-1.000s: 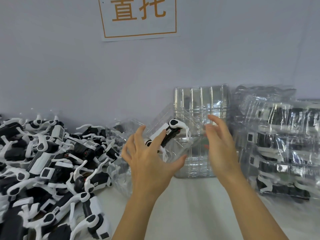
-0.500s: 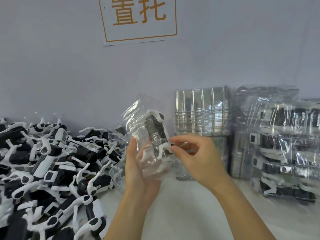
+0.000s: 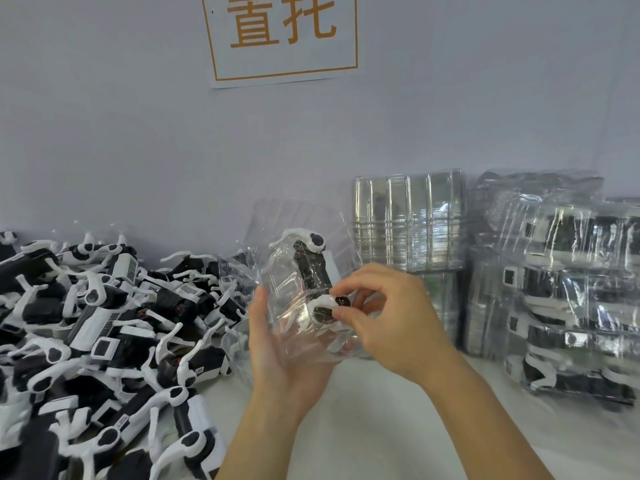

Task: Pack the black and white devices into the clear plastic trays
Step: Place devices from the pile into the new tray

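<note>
The step in hand looks to be seating one black and white device (image 3: 310,271) into the clear plastic tray (image 3: 294,296) held up in front of the person, above the tabletop (image 3: 363,410). To do it well, the left hand (image 3: 277,351) should keep the tray steady from behind and below while the right hand (image 3: 384,313) works the device's lower white end down until it sits snug in the moulded pocket. The thin plastic will likely flex, so pressure is best put on the device itself rather than on the tray wall (a squeezed wall could buckle and pop the device out). The upper white arm near the top of the tray should also settle inside the outline before any lid is folded over; whether it has is hard to tell through the glare.

The left hand's grip is a wide cradle: palm under the tray, thumb up along its left edge, fingers behind the plastic and mostly hidden. The right hand's grip is nearly closed, thumb and curled fingertips pinching at the device's lower white end, where a round black part shows.

Loose devices (image 3: 104,323) lie heaped on the left; empty trays (image 3: 408,220) and packed trays (image 3: 568,292) are stacked on the right.
</note>
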The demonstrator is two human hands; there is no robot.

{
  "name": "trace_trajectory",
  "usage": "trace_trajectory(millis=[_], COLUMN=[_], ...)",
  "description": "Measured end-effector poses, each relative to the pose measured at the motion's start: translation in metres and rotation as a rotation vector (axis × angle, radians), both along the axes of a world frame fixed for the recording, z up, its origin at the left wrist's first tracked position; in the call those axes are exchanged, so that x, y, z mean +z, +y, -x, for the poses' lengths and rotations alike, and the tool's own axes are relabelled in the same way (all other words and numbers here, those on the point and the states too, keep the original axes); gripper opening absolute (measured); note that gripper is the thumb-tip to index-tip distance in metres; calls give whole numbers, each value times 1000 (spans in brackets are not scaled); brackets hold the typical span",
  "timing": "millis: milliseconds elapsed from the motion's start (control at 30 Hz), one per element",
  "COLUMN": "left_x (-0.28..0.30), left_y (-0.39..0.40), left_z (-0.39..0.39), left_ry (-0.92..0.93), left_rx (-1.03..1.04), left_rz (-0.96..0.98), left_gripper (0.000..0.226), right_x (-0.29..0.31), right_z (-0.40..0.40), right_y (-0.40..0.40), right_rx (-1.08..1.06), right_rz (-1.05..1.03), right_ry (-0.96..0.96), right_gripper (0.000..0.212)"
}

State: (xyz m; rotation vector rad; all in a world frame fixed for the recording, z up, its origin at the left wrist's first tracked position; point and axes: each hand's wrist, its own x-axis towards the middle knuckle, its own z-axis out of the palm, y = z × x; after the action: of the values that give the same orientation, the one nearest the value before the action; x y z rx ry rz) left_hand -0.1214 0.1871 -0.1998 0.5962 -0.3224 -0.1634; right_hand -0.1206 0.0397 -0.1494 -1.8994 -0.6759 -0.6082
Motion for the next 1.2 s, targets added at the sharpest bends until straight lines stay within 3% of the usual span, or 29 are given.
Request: trace_trajectory(millis=[500,700,767,833,933,967,1200], left_x=[-3,-5,-4,-3,0,0,9], left_y=[3,2,2,0,-3,-4,-13], left_z=[-9,-8,-7,-4,-1,0,8], left_ry=[-105,-89,-41,-36,41,39,97], left_rx=[-52,35,131,124,145,148,158], left_rz=[-52,-109,-198,-240,-256,-266,-301], left_gripper=[75,75,70,79,97,98,75], right_x=[8,9,8,9,11,12,10], right_z=[4,3,1,-1,-2,-2,-5], right_y=[-9,-13,-15,-16,-14,-13,-16], right_rx=[-19,-37,-77,-161,-231,-251,-354], right_rz=[65,101,91,50,-101,-120,-88], right_ry=[28,14,-5,-53,-93,-100,-122], right_gripper=[16,9,19,23,2,9,18])
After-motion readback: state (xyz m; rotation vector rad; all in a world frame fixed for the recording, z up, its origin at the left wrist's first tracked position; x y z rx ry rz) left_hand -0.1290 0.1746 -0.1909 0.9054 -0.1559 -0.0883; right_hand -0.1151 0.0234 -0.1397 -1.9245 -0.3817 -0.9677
